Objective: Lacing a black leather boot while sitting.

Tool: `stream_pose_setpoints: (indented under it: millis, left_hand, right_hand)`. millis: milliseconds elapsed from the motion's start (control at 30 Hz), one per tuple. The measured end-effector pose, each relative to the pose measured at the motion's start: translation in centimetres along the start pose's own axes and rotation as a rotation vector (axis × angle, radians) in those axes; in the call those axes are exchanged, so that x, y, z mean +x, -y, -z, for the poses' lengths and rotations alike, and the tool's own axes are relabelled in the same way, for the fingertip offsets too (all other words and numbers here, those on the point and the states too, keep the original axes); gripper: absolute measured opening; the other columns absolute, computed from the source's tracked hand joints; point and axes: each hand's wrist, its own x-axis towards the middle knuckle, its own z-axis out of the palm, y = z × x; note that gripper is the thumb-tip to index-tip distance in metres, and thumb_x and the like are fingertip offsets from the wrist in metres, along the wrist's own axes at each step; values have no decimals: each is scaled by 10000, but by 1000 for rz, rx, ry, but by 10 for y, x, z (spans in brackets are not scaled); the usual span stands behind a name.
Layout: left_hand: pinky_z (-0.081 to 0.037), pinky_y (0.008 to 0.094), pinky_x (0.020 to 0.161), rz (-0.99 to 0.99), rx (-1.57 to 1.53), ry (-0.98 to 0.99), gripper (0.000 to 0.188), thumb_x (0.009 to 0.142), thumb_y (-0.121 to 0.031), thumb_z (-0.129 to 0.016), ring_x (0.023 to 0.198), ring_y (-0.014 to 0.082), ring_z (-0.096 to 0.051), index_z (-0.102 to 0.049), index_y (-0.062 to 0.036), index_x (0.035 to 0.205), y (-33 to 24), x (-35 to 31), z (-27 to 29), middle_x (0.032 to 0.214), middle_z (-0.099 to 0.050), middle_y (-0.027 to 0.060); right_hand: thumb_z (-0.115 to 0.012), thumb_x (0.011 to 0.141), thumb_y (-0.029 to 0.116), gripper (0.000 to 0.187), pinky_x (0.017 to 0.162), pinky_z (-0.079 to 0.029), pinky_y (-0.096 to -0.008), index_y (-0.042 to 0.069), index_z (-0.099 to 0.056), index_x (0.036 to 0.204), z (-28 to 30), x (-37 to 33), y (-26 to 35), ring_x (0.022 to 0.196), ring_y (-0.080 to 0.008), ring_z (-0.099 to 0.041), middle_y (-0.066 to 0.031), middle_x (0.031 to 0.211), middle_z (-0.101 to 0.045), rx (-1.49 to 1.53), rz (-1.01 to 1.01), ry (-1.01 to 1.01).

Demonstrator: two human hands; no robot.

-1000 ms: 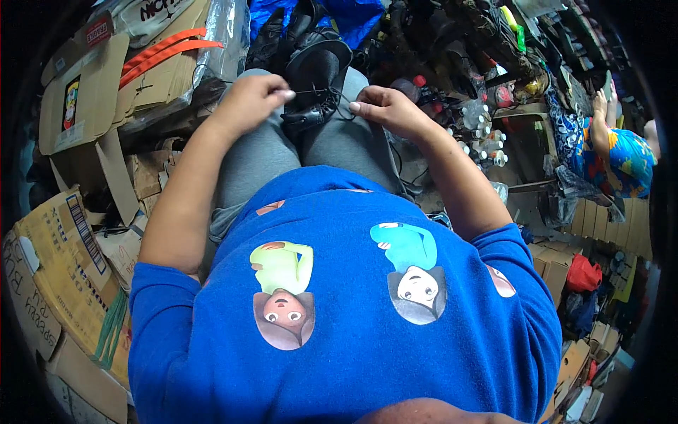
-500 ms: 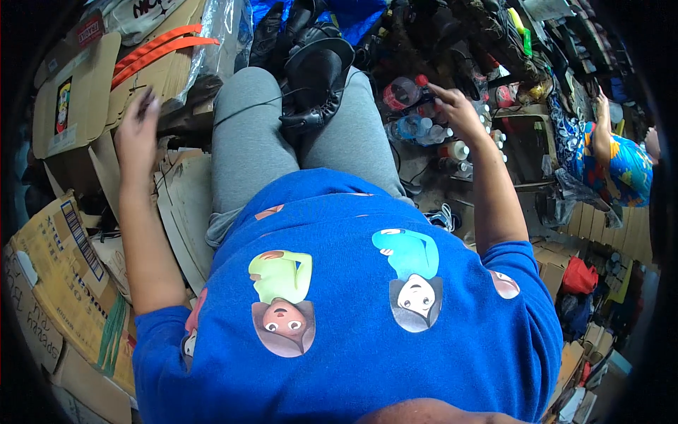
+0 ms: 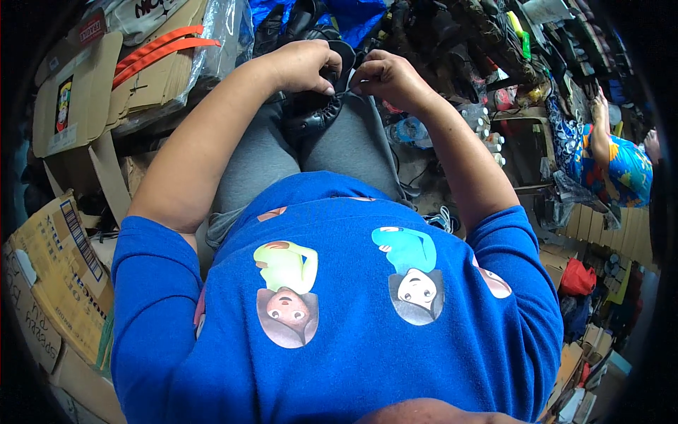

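A black shoe (image 3: 311,121) lies across my grey-trousered thighs, its gathered or laced edge toward me and its dark sole rim behind. My left hand (image 3: 304,67) reaches over it from the left, fingers curled and thumb pointing down at the upper; the shoe's opening is partly covered by this hand. At the shoe's right side my right hand (image 3: 388,78) is closed in a pinch, fingertips against the rim. Whatever lies between the fingertips of either hand is too small to make out.
Cardboard boxes (image 3: 74,99) with orange strips (image 3: 152,53) stand at left. Plastic bottles (image 3: 409,131) are right of my knees. More black shoes (image 3: 304,21) and blue sheeting (image 3: 357,21) lie ahead. Another person in a bright patterned top (image 3: 625,166) is at far right.
Both hands have come inward from wide apart to the shoe, the left moving right and up, the right moving left. The shoe has stayed on my lap.
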Motion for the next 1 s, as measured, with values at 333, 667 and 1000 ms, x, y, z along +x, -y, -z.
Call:
stream_pose_setpoints:
  millis: [333, 667, 1000]
  left_hand:
    - [-444, 308, 868, 16, -387, 163, 277, 738, -135, -721, 942, 203, -593, -682, -53, 999, 19, 5, -8, 964, -639, 84]
    - [-431, 278, 901, 110, -455, 313, 408, 784, -111, -649, 964, 147, -599, -633, -79, 1191, 20, 3, -9, 1041, -682, 99]
    - [-419, 328, 973, -72, -244, 156, 493, 743, -15, -666, 1076, 231, -575, -580, -65, 1226, 26, 5, -1, 1118, -628, 123]
  right_hand:
    - [-731, 720, 47, 169, 687, -486, -261, 120, -713, 872, -38, -18, -9, 734, -121, -587, -26, 763, -565, 332, -93, -150]
    - [-708, 735, 97, 203, 668, -512, -348, 164, -725, 925, -34, -32, 13, 744, -270, -627, -97, 807, -598, -10, 40, -192]
    - [-569, 782, 138, 128, 726, -484, -403, 93, -689, 792, -26, 8, 57, 813, -307, -646, -138, 893, -646, -757, 166, 145]
